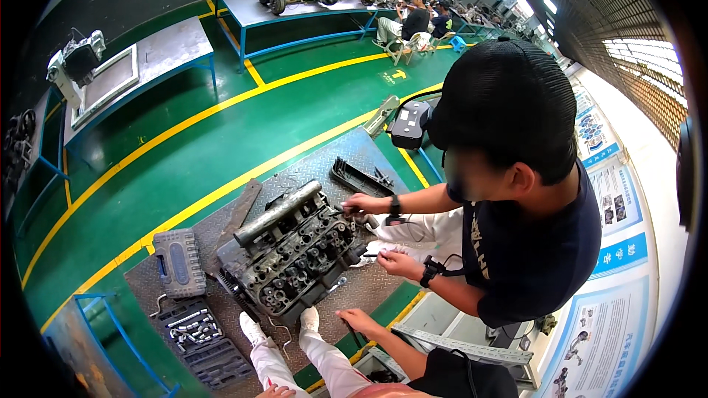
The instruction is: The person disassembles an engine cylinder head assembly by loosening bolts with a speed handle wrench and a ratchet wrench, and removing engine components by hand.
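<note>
At the lower edge my left hand [276,391] shows only in part, lying with its fingers out on my light trousers. My right hand [359,320] is closed around a thin dark rod-like tool [358,340], right of my shoe and apart from the engine. A greasy engine [295,262] with exposed valve gear lies on the steel plate in front of me, a long metal tube along its far side. Across from it a co-worker in a black cap touches the engine's right end with one hand [361,205]; the other hand [400,264] holds a small dark tool.
An open socket set [198,330] and a closed grey tool case [180,264] lie left of the engine. A black tray [361,179] sits behind it on the patterned steel plate [361,149]. Blue-framed benches [166,43] stand farther off. White drawers [439,317] are at my right.
</note>
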The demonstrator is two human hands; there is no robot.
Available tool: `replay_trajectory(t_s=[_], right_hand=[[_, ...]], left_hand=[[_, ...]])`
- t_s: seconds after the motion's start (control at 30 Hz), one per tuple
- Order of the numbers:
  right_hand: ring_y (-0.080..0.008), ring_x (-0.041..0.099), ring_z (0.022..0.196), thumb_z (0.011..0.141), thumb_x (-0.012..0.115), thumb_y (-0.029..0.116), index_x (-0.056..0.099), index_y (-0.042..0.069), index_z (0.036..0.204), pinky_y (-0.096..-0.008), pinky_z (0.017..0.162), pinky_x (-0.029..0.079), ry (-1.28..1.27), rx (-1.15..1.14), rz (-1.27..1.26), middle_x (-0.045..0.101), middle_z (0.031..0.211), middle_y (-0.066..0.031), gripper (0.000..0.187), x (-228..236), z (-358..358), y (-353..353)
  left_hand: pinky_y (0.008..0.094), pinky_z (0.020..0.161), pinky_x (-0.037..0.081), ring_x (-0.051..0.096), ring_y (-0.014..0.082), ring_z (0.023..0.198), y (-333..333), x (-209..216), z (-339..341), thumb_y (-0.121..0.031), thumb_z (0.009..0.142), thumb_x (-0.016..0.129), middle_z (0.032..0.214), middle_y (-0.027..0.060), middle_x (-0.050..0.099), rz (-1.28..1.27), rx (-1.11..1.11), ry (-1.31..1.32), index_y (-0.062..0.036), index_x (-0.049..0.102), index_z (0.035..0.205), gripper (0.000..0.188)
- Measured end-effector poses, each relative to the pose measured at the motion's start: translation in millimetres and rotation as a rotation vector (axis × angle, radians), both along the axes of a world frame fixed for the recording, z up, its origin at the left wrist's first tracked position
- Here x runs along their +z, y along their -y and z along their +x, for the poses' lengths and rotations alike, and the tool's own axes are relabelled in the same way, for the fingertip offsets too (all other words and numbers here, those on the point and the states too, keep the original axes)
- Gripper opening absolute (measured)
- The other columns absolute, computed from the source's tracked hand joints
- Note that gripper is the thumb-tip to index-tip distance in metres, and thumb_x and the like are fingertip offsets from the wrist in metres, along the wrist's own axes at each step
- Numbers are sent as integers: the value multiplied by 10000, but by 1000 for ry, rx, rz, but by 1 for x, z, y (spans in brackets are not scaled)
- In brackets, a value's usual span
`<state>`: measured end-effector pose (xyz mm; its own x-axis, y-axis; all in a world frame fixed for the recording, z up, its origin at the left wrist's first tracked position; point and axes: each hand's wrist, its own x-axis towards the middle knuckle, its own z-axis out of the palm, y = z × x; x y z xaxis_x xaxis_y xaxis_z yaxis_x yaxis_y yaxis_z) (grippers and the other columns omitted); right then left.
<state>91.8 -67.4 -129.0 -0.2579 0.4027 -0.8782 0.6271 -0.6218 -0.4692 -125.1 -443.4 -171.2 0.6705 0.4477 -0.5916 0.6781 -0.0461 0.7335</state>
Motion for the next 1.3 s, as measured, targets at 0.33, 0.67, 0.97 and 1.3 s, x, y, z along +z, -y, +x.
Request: replay_trajectory(t_s=[0.33,0.67,0.97,1.3], right_hand=[[-114,475,677,977,622,475,700,-11,940,-324,586,387,23,54,37,557,742,-7,493,-9,-37,36],[-82,433,606,984,621,487,649,65,828,-285,519,330,-4,68,59,515,709,36,451,2,-62,53],[-115,492,660,985,603,476,697,-17,940,-308,581,387,58,140,25,598,750,-11,504,-16,-62,59],[-110,551,755,1007,573,438,692,15,1047,-266,694,452,16,-138,236,622,828,-11,442,0,-68,52]], left_hand=[[747,1131,216,249,446,1475,18,-21,-15,-269,624,849,1590,160,327,69,-2,56,-298,473,1475,931],[735,1126,235,288,439,1449,13,-14,-46,-294,625,823,1536,168,402,129,-5,158,-291,520,1445,875],[677,1156,247,345,439,1420,-18,-29,-74,-287,633,785,1477,190,461,285,-209,514,-174,527,1405,821],[623,1130,298,373,335,1437,2,-54,-68,-546,701,794,1578,109,367,385,-426,415,-199,304,1569,1056]])
